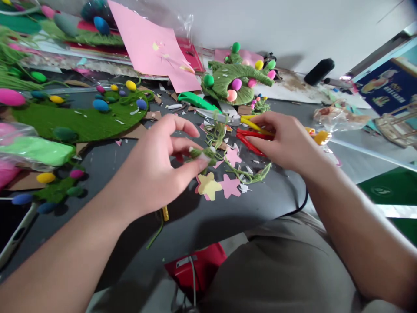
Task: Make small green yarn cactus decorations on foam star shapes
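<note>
Thumb and fingers of my left hand [166,169] are closed on a small bundle of green yarn [197,153], partly hidden by the fingertips. My right hand [282,139] is closed around a hand tool with yellow and red handles [252,143]; its metal end points left and its exact kind is unclear. Loose green yarn [216,132] lies tangled between my hands. Below it are a yellow paper star [209,186] and a pink paper star [230,186], with another pink star [233,156] above. A curved green yarn strand [250,176] rests to the right.
A large green yarn-wrapped piece with colored balls [81,117] lies left, another [234,80] at the back. A green utility knife [198,102] lies behind my hands. Pink paper [153,48] leans at the back. A black cylinder [319,71] stands back right.
</note>
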Motion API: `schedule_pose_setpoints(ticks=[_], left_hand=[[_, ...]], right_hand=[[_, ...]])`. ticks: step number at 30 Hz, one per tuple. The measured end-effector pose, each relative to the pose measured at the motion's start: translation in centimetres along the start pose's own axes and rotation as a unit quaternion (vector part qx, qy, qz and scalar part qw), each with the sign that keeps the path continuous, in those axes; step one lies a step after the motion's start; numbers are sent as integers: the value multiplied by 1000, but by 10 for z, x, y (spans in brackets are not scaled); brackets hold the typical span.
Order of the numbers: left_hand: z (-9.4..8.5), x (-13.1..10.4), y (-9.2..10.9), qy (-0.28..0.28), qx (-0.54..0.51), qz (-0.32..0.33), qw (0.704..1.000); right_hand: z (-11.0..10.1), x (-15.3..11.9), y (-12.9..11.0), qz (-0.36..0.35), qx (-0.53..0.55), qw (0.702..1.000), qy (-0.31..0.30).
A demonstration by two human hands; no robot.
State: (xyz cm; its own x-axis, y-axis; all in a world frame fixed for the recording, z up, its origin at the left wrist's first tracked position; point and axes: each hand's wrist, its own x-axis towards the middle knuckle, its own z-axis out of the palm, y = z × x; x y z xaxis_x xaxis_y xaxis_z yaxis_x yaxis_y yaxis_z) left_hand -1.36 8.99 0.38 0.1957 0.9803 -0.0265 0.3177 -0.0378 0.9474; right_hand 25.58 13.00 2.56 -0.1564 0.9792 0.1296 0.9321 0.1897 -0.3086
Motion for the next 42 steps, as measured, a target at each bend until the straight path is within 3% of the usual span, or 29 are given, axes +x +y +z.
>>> schedule_pose_setpoints(ticks=[3, 6, 8, 11, 15, 24, 34, 42], left_hand=[[12, -4, -3, -24, -13, 36, 999], [21, -7, -5, -31, -50, 39, 997], [26, -8, -4, -39, -84, 29, 995], [29, -8, -3, -32, -108, 29, 993], [29, -7, -3, -8, -102, 27, 994], [29, -2, -3, -3, -86, 12, 996], [31, 0, -5, 13, -74, 19, 997], [31, 1, 0, -1, -74, -6, 997]], right_hand=[[10, 8, -5, -46, 16, 999, -25], [12, 6, -15, -90, 22, 995, 25], [9, 0, -22, -106, 95, 989, 42], [3, -13, -30, -110, 237, 965, -36], [1, -26, -30, -125, 308, 935, -125], [13, -32, -25, -99, 381, 913, -104], [15, -35, -28, -148, 326, 932, -51], [16, -37, -33, -129, 287, 948, -54]])
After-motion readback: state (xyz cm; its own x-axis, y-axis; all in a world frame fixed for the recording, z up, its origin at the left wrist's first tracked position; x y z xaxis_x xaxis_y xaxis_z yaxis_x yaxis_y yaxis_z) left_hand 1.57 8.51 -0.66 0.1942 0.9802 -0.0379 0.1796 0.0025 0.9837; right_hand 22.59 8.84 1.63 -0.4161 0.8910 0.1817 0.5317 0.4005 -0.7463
